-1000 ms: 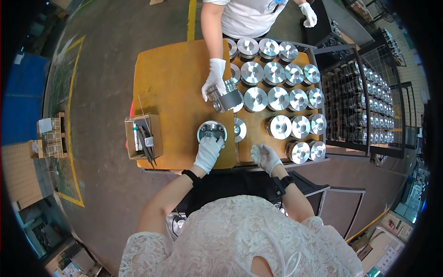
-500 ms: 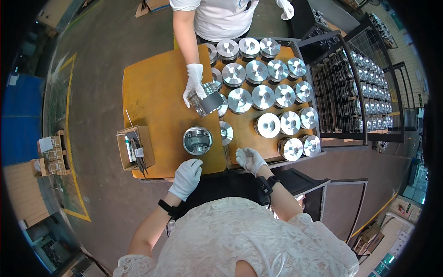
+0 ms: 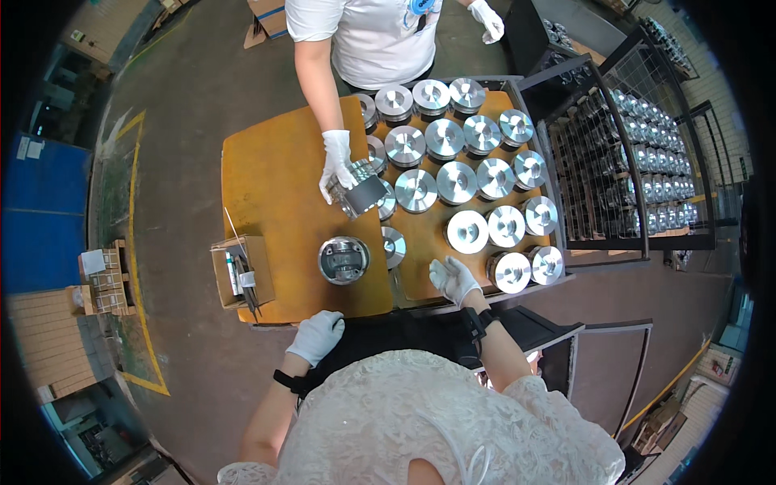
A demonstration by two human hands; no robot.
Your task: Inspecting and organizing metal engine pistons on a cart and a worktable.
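Note:
My left hand (image 3: 316,337), in a white glove, is at the table's near edge with its fingers curled in and nothing visible in them. Below the front row of pistons, my right hand (image 3: 453,280), gloved too, is open, palm turned up, fingers apart and holding nothing. One metal piston (image 3: 343,260) lies with its hollow underside up on the orange-brown board (image 3: 283,174), beyond my left hand. Several pistons (image 3: 457,183) stand crown up in rows on the right. Across the table, a co-worker's gloved hand (image 3: 337,168) grips a tilted piston (image 3: 363,192) with a dark skirt.
An open cardboard box (image 3: 263,267) with pens and tools sits at the board's left edge. At the right, a black wire cage (image 3: 638,182) holds stacked pistons. The co-worker (image 3: 372,40) stands at the far side. A dark metal frame (image 3: 606,327) is at the lower right.
My right hand has moved slightly right, toward the front pistons. My left hand has drawn back from the upturned piston, its fingers curling more. The whole view has shifted slightly downward.

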